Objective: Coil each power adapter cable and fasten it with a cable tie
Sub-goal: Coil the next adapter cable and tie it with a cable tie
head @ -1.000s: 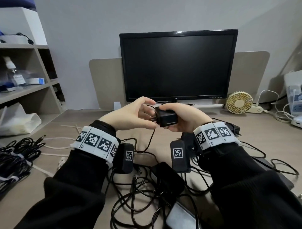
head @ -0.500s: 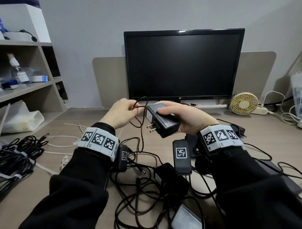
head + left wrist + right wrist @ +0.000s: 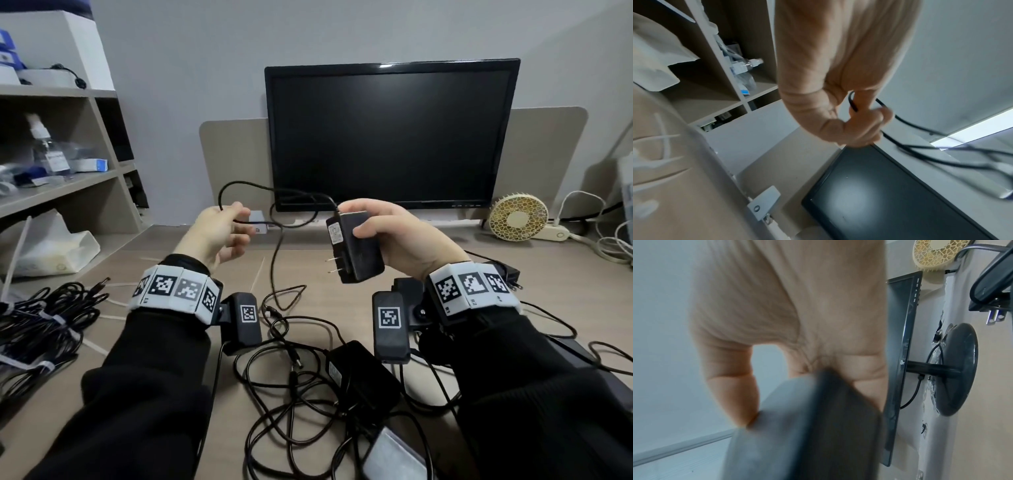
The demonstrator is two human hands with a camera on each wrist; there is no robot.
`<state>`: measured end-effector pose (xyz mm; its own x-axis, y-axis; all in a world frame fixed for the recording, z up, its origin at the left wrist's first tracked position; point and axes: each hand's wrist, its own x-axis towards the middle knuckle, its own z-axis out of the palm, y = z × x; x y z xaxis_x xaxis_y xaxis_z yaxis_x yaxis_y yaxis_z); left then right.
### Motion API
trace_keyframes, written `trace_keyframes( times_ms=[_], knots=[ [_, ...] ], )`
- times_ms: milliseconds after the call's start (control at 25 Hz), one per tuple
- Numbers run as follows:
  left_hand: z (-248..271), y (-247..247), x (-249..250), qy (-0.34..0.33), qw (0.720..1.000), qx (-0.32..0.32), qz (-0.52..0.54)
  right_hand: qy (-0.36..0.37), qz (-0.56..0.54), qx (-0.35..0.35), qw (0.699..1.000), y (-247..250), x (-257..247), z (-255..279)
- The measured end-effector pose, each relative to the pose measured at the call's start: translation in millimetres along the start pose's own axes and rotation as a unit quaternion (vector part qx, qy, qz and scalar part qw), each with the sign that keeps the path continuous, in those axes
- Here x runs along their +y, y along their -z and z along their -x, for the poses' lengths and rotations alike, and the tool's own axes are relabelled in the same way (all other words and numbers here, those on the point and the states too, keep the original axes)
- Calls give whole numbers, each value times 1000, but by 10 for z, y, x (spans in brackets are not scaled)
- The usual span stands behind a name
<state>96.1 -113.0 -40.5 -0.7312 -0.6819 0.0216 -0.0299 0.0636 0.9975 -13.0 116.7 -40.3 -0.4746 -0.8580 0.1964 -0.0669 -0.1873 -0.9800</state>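
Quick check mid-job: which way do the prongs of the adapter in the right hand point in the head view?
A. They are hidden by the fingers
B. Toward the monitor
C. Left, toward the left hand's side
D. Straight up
C: the power adapter gripped by the right hand shows its two metal prongs sticking out to the left, while its cable loops over to the left hand.

We see a black adapter (image 3: 354, 248) held tilted above the worktop (image 3: 342, 301), prongs pointing left, its thin black cable (image 3: 274, 253) looping leftward and trailing down. More loose adapters (image 3: 363, 380) lie tangled nearer us; tied bundles (image 3: 37, 329) lie far left.
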Motion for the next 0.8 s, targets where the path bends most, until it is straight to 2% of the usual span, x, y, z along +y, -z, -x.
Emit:
trace_keyframes(
  times_ms=[120, 200, 280, 320, 400, 440, 480, 560, 600, 640, 720, 800],
  knots=[
    [-99, 129, -123, 27, 999, 38, 17, 20, -14, 21, 999, 33, -13, -1],
    [-94, 166, -180, 63, 998, 10, 2, 25, -16, 33, 999, 39, -13, -2],
    [-72, 136, -197, 79, 994, -35, -71, 25, -20, 41, 999, 33, -25, -12],
    [-60, 109, -186, 64, 989, -49, -125, 22, -15, 46, 999, 29, -30, -17],
    [1, 43, -78, -36, 976, -36, -210, 16, 5, 51, 999, 18, -34, -19],
    [52, 2, 6, -101, 971, -38, -213, 14, 17, 51, 998, 9, -35, -17],
    [119, -45, 97, -148, 968, -68, -192, 14, 30, 48, 998, -6, -37, -15],
    [267, -145, 246, -154, 963, -180, -129, 11, 46, 42, 998, -45, -43, -13],
    [324, -200, 276, -145, 958, -218, -116, 10, 48, 42, 998, -50, -43, -15],
    [367, -240, 292, -157, 954, -227, -120, 8, 49, 44, 998, -49, -40, -16],
    [396, -262, 312, -220, 952, -178, -115, -1, 74, 53, 996, -44, -39, -14],
    [409, -243, 342, -266, 953, -121, -75, -34, 151, 52, 987, -67, -47, -25]
  ],
)
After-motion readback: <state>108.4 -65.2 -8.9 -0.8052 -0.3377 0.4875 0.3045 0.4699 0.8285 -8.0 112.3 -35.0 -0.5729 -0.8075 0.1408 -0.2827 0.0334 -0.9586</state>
